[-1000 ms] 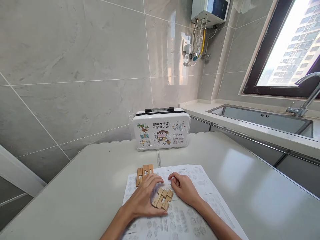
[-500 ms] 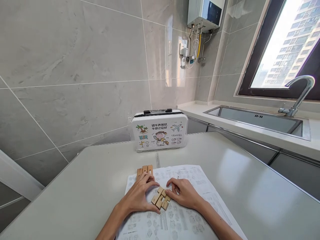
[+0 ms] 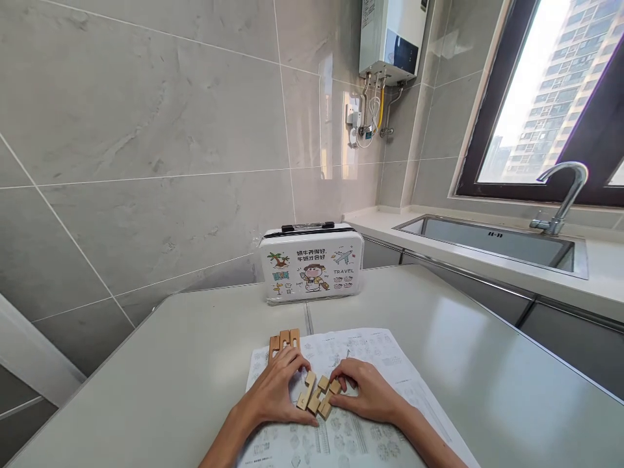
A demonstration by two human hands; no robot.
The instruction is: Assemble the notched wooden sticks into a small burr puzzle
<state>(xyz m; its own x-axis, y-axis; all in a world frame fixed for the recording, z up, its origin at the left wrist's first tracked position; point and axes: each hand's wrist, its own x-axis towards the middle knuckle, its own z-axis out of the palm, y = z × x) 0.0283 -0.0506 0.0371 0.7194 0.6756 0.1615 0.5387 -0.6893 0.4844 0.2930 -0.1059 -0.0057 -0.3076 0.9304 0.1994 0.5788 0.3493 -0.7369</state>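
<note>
A cluster of notched wooden puzzle pieces (image 3: pixel 316 395) lies on a printed instruction sheet (image 3: pixel 370 354) on the pale table. My left hand (image 3: pixel 277 393) rests on the cluster's left side, fingertips touching a piece. My right hand (image 3: pixel 365 392) pinches the cluster's right end between thumb and fingers. A second group of three wooden pieces (image 3: pixel 283 339) lies side by side at the sheet's far left corner, just beyond my left fingers.
A white cartoon-printed tin case (image 3: pixel 312 265) stands at the table's far edge against the tiled wall. To the right are a steel sink (image 3: pixel 487 240) with a faucet (image 3: pixel 560 198), a window, and a water heater (image 3: pixel 390 39) on the wall.
The view tilted, so everything sits lower in the frame. Both hands closed in on the wooden cluster; my right hand went from resting beside it to pinching its right end.
</note>
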